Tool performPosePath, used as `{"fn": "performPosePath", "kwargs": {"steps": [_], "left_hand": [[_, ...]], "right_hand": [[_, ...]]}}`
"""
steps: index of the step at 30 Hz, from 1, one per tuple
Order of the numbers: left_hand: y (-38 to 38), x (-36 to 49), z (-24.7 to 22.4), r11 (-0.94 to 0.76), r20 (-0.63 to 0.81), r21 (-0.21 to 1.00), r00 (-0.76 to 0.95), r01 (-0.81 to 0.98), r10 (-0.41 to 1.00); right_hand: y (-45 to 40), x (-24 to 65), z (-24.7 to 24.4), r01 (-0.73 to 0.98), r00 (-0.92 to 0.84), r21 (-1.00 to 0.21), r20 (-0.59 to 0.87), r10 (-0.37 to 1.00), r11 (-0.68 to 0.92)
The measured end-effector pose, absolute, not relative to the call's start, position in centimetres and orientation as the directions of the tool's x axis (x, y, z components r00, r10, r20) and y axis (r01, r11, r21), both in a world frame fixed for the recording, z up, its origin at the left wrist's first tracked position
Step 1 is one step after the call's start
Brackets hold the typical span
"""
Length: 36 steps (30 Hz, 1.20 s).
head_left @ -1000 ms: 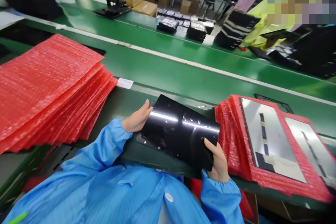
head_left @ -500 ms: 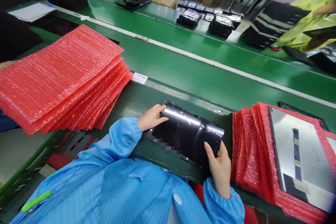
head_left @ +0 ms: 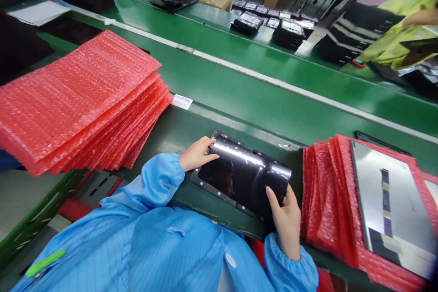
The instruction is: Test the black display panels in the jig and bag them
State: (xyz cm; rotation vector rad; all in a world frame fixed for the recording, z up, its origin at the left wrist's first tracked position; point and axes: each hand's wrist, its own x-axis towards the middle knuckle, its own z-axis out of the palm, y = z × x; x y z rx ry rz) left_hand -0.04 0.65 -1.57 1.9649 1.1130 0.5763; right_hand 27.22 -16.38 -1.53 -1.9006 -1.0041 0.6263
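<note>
A glossy black film-like sheet is held over a flat dark plate with small light dots along its rim, on the green bench. The sheet bows upward and bright reflections cross it. My left hand grips its upper left edge between thumb and fingers. My right hand holds the right end, with the thumb on top and the fingers partly hidden underneath.
Red bubble-wrap sleeves are piled at left. More red sleeves stand at right beside a silver-backed display panel. A green conveyor runs behind. A person in yellow works at far right.
Both hands stay nearly in place, and the sheet keeps its bowed shape. A thin black frame behind the right-hand sleeves has shifted left along the conveyor.
</note>
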Motion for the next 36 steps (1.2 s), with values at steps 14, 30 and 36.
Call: {"fn": "performPosePath", "kwargs": {"steps": [14, 30, 36], "left_hand": [[-3.2, 1.0, -0.8, -0.485, 0.035, 0.275, 0.496, 0.83, 0.868], [-2.2, 1.2, 0.8, -0.591, 0.114, -0.005, 0.588, 0.806, 0.801], [-1.3, -0.1, -0.3, -0.686, 0.174, -0.034, 0.68, 0.727, 0.712]], "right_hand": [[-16.0, 28.2, -2.1, 0.548, 0.504, -0.762, -0.029, 0.863, -0.345], [-14.6, 30.0, 1.0, 0.99, 0.003, -0.143, 0.124, 0.992, 0.015], [-14.5, 30.2, 2.0, 0.98, 0.051, -0.196, 0.024, 0.998, -0.045]]}}
